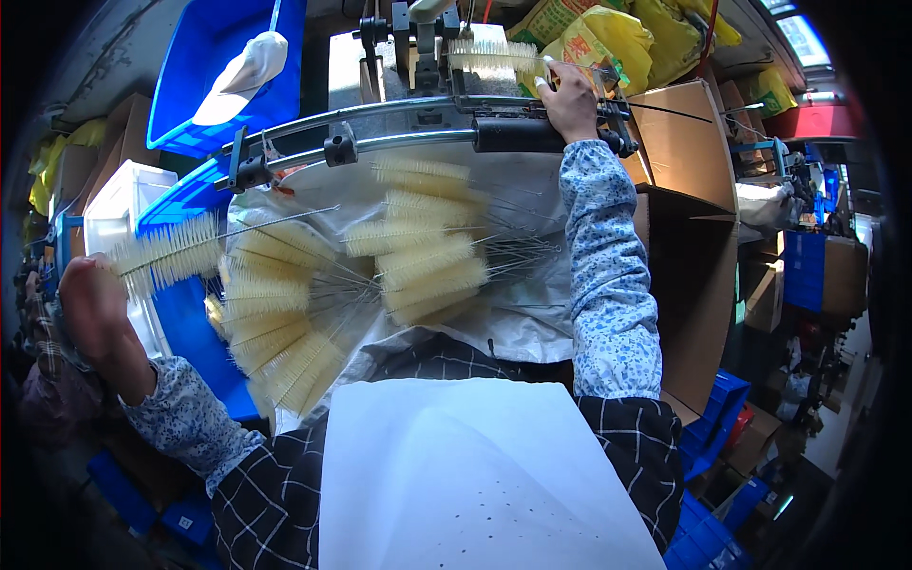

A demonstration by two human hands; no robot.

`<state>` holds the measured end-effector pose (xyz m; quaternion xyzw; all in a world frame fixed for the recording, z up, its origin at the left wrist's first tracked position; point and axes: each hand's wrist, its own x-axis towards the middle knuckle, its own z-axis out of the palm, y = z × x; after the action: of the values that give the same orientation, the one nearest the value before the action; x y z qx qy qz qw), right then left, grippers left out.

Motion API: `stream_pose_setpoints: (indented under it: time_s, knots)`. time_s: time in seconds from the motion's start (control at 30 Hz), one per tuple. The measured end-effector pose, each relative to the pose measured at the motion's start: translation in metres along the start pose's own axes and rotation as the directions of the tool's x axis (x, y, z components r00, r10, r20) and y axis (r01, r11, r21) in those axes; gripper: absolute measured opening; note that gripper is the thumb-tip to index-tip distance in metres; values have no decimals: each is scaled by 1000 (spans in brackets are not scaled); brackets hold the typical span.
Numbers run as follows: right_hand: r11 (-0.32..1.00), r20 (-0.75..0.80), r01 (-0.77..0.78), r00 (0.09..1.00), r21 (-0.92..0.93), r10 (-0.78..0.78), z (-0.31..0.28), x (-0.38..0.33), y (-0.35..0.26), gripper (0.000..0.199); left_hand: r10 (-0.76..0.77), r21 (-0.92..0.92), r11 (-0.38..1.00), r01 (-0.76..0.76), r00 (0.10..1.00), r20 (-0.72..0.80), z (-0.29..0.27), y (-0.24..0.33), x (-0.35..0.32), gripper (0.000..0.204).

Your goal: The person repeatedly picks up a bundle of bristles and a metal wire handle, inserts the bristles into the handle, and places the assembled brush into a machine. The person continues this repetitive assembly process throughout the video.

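At the far left, my left hand [95, 309], smeared by motion, grips the tip end of a bottle brush [176, 252] with pale bristles. The brush's bare wire stem points right, over the piles. Up at the machine [418, 114], my right hand [572, 103] is closed at the right end of another bottle brush [489, 55], with white covers on two fingertips. What those fingers pinch is hard to make out. Below the machine lie two piles of finished-looking brushes, a fanned left pile [275, 309] and a right pile [427, 247], their wire stems partly overlapping.
A white sheet [532, 328] lies under the brushes. Blue bins [171, 114] stand at the left, one with a white cap [249, 76] on it. An open cardboard box [689, 285] is close by my right forearm. Yellow bags [598, 43] are heaped behind the machine.
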<state>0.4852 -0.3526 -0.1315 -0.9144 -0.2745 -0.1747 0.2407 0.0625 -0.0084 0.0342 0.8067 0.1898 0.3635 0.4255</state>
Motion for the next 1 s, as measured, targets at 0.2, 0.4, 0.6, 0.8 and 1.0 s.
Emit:
stream_pose_setpoints:
  time_s: [0.2,0.4,0.6,0.8,1.0]
  knots:
    - [1000,-2,7,1000,-1,-7,7,-1,-22,36,-5,-110,994,-5,996,-92,-1,12,3,33]
    - [1000,10,6,1000,-13,-5,12,-1,-48,31,-38,-110,994,20,985,-168,-13,17,-3,36]
    - [999,18,-12,1000,-37,12,18,-3,-84,32,-58,-108,994,35,974,-218,-12,19,-5,37]
    - [996,114,-71,990,-60,78,24,-1,-129,30,-27,-103,995,7,982,-187,1,28,3,38]
    - [996,151,-76,985,-48,82,27,-1,-136,27,-4,-182,983,-20,992,-127,12,25,9,38]
